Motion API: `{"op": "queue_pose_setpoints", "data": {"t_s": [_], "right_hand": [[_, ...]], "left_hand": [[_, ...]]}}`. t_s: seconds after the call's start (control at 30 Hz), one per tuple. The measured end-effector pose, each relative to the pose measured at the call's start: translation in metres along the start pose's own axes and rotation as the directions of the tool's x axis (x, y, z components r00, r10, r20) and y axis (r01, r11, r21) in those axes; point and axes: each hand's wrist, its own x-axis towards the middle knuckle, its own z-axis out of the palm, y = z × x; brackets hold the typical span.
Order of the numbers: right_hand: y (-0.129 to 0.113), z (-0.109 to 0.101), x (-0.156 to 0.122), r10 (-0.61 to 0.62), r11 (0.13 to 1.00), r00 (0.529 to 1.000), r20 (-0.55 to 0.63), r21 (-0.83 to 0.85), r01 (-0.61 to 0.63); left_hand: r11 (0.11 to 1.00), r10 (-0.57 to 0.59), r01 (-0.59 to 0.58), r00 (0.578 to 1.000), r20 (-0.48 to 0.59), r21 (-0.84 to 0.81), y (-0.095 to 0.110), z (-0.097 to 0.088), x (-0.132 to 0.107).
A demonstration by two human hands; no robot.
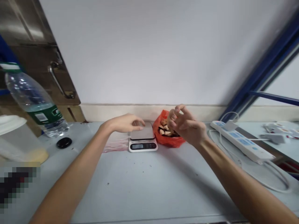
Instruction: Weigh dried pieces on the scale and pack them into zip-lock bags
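A white kitchen scale (pixel 143 146) with a grey platform and a small display stands against the wall. My left hand (pixel 126 123) hangs over the left part of its platform, thumb and fingers apart, with nothing seen between them. Right of the scale sits an open red plastic bag (pixel 171 143) holding dried brown-and-pale slices (pixel 165 129). My right hand (pixel 189 126) is above the bag's right side, palm turned up, its fingers loosely bent and apart. I see nothing held in it. Thin clear plastic bags with pinkish edges (pixel 115 145) lie left of the scale, partly behind my left wrist.
At left stand a large water bottle (pixel 44 113), a white-lidded container (pixel 17 140) and a black round cap (pixel 64 142). A white power strip (pixel 243 141) with looping cables lies at right. Small dark crumbs dot the grey table (pixel 140 193). A blue frame rises behind.
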Motion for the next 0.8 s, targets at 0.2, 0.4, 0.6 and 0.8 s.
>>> {"op": "queue_pose_setpoints", "data": {"t_s": [0.2, 0.4, 0.6, 0.8], "right_hand": [[-0.013, -0.080, -0.010, -0.119, 0.653, 0.910, -0.396, -0.722, -0.229], [-0.003, -0.120, -0.031, 0.130, -0.087, 0.874, -0.469, -0.883, -0.461], [-0.037, -0.115, -0.031, -0.104, 0.010, 0.847, -0.522, -0.852, -0.524], [-0.072, -0.060, -0.005, 0.104, 0.598, 0.963, -0.247, -0.758, -0.259]], "left_hand": [[0.993, 0.121, -0.122, 0.987, -0.108, -0.004, 0.035, 0.021, 0.014], [0.971, 0.226, -0.236, 0.961, -0.160, -0.044, 0.056, 0.030, 0.026], [0.963, 0.223, -0.257, 0.929, -0.294, -0.083, 0.057, 0.028, 0.034], [0.913, 0.039, -0.267, 0.810, -0.586, -0.308, 0.051, 0.020, 0.032]]}}
